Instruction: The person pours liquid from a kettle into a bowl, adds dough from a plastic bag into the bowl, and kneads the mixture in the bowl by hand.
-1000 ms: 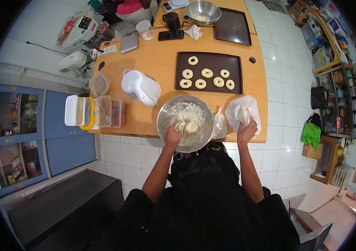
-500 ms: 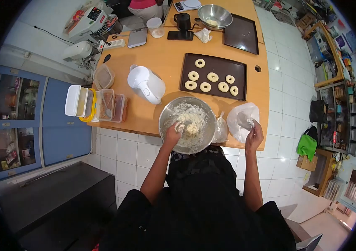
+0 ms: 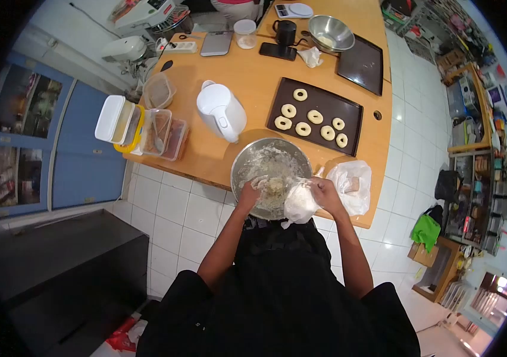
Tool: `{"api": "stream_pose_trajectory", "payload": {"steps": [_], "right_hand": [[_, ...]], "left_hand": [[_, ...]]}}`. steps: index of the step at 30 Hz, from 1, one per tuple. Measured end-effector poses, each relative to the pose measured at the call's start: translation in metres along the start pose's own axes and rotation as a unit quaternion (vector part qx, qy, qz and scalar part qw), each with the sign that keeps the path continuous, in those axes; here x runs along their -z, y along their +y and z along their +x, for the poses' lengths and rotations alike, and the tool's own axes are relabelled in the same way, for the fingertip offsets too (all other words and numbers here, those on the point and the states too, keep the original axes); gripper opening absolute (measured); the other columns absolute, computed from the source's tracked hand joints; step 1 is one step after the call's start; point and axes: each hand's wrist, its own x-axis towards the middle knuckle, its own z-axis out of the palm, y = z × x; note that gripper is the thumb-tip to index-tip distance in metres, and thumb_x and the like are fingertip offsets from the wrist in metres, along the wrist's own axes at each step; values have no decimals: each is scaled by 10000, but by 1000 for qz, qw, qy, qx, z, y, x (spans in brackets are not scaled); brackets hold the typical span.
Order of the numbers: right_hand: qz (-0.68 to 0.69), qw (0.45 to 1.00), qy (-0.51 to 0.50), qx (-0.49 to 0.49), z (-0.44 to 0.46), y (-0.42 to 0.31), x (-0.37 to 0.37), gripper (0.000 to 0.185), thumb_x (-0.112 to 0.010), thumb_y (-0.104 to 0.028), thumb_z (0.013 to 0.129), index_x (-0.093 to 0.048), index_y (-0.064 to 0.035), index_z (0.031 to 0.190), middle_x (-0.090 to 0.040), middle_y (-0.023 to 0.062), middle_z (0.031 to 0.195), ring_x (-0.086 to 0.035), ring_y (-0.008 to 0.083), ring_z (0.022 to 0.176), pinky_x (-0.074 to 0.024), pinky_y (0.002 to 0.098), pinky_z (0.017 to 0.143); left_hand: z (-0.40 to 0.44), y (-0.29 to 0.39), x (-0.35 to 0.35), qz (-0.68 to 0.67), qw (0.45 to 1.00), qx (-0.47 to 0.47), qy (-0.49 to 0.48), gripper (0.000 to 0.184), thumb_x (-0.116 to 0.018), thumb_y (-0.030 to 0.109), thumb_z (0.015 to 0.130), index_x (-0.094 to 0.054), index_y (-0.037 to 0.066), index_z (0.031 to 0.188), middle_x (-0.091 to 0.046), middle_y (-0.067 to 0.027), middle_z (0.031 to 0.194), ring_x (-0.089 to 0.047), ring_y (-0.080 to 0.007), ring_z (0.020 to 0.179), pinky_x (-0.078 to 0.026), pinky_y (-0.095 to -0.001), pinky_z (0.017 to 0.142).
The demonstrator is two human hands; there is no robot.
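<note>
A steel mixing bowl (image 3: 239,160) stands at the table's front edge, its inside smeared with flour and a lump of pale, sticky dough (image 3: 275,189) at the bottom. My left hand (image 3: 249,194) is inside the bowl's left side, beside the dough. Its fingertips are coated in dough and blurred, so I cannot make out their grip. At the bowl's right rim, my right hand (image 3: 325,194) is closed on a clear plastic bag of flour (image 3: 300,203). The bag tilts over the bowl's edge. Right of that hand lies another plastic bag (image 3: 357,202) with something brownish in it.
Behind the bowl, a dark baking tray (image 3: 349,113) carries several dough rings (image 3: 315,116). A white electric kettle (image 3: 221,110) and plastic containers (image 3: 159,134) stand to the left. Farther back are a second steel bowl (image 3: 340,38), a black kettle (image 3: 285,31) and another person (image 3: 235,11).
My right hand has left the plastic bag on the right and now holds the flour bag, brought over the bowl's right side. My left hand stays in the bowl. The view has turned slightly.
</note>
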Motion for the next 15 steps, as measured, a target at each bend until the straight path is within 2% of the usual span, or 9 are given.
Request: {"api": "stream_pose_trajectory", "payload": {"steps": [2,5,6,8,11,12,15], "right_hand": [[-19,999,-35,-21,8,13,-13,214,-541,-132,909,-677,30,939,-629,53,710,-542,95,684,-462,281,630],[21,987,-99,-122,15,16,-22,225,-543,-149,912,-686,24,927,-626,54,694,-539,101,670,-455,295,619],[59,986,-86,-131,16,27,-30,244,-553,-173,911,-683,33,919,-629,43,706,-532,100,656,-444,303,604],[43,982,-78,-167,20,45,-40,266,-564,-197,911,-683,41,902,-629,39,709,-537,101,660,-442,303,605],[50,970,-105,-216,21,37,-44,289,-562,-225,933,-678,38,956,-631,21,751,-538,94,673,-449,285,614],[58,964,-121,-231,21,32,-45,297,-558,-234,943,-676,35,988,-633,13,771,-538,90,679,-453,276,618],[144,943,-121,-275,16,37,-51,341,-570,-280,944,-646,30,1065,-655,40,869,-586,115,725,-483,282,647]], "left_hand": [[-12,29,-3,-54,996,63,11,421,-524,33,765,-628,70,1171,-675,-134,1019,-630,-231,959,-472,-324,840],[-12,0,-14,-124,985,117,35,392,-530,100,800,-622,55,1178,-674,-151,1047,-636,-269,987,-475,-341,848],[-12,-6,-20,-106,982,138,67,405,-541,121,800,-610,49,1192,-669,-157,1064,-630,-283,1006,-474,-350,859],[-11,-14,-33,-68,972,181,130,440,-564,165,800,-586,37,1221,-659,-170,1099,-619,-310,1044,-470,-369,881],[-10,-30,-68,-42,946,156,282,330,-534,78,863,-607,25,1180,-670,-145,1030,-634,-269,967,-496,-359,839],[-12,-31,-70,30,938,195,285,356,-505,45,837,-587,-1,1180,-653,-170,1080,-617,-306,1015,-470,-379,884],[-7,-59,-74,-38,941,105,320,365,-514,43,827,-574,-1,1185,-636,-177,1123,-614,-310,1033,-467,-383,890]]}}
